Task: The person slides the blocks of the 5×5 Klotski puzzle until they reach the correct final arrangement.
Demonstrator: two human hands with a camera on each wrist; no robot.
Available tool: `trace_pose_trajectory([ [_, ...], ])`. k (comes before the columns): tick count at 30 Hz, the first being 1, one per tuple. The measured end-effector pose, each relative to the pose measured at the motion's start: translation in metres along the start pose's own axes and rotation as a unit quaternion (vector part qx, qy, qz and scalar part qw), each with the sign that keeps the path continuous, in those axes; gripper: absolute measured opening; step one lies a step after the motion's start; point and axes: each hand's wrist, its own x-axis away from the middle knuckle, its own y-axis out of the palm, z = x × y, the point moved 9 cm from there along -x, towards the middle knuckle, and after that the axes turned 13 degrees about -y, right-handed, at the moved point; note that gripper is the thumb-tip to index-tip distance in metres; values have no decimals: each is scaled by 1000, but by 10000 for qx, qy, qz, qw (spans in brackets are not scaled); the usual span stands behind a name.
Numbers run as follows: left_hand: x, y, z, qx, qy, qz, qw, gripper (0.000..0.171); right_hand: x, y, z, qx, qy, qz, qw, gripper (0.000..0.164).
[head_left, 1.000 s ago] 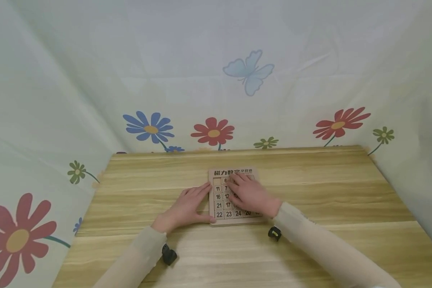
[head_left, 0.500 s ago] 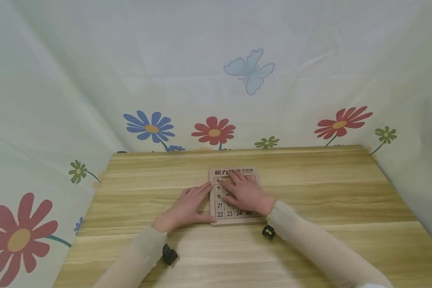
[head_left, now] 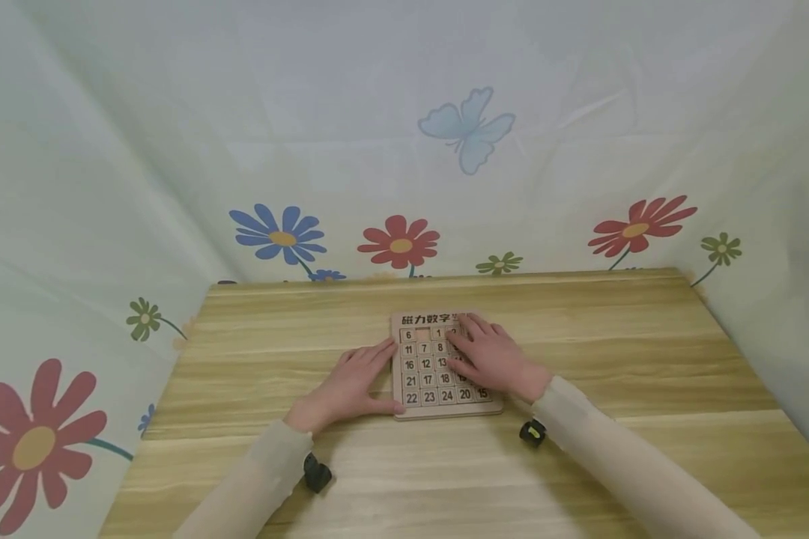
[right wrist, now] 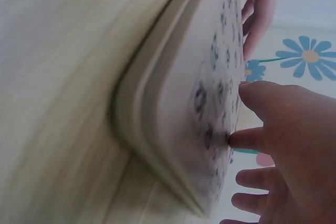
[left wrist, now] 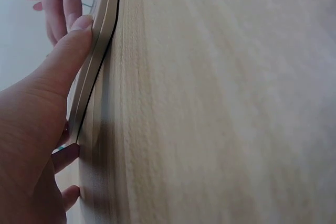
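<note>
A wooden number sliding puzzle [head_left: 452,410] lies flat near the middle of the table, its Chinese lettering on the far side. The gap [head_left: 422,335] in its top row is between the 6 tile [head_left: 408,335] and the 1 tile [head_left: 438,333]. Along the left edge rests my left hand [head_left: 347,389], fingers straight and thumb at the near left corner; the left wrist view shows the thumb [left wrist: 65,59] against the board's side. My right hand [head_left: 499,359] is spread over the right part, fingertips at the upper tiles, hiding several. In the right wrist view one finger [right wrist: 248,139] reaches the tile face.
The wood-grain table [head_left: 297,322] extends around the puzzle on every side. Behind and left hangs a pale cloth [head_left: 350,135] printed with flowers and a butterfly. A black wrist camera sits at each cuff, the left camera [head_left: 317,474] just above the table.
The 6 tile has slid left into the top-left corner, so the gap is now second in the top row. My right hand moved left, then back right. My left hand stayed put.
</note>
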Motion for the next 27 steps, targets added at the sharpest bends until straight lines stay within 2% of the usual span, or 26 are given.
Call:
trace_pose_trajectory([
  [4, 1, -1, 0, -5, 16, 16, 10000, 118, 2, 1, 1, -40, -28, -5, 10000, 61],
  [11, 0, -2, 2, -66, 114, 118, 9998, 115, -9, 5, -8, -102, -143, 1, 9998, 60],
  [18, 0, -1, 2, -137, 45, 24, 9999, 116, -18, 10, -14, -297, -165, -126, 9993, 61],
  [22, 0, -2, 3, -93, 67, 39, 9999, 116, -10, 5, -10, -251, -18, -129, 9996, 64],
  [27, 0, -1, 2, -46, 38, 42, 10000, 117, 8, 2, 6, -246, 319, -201, 9990, 66],
])
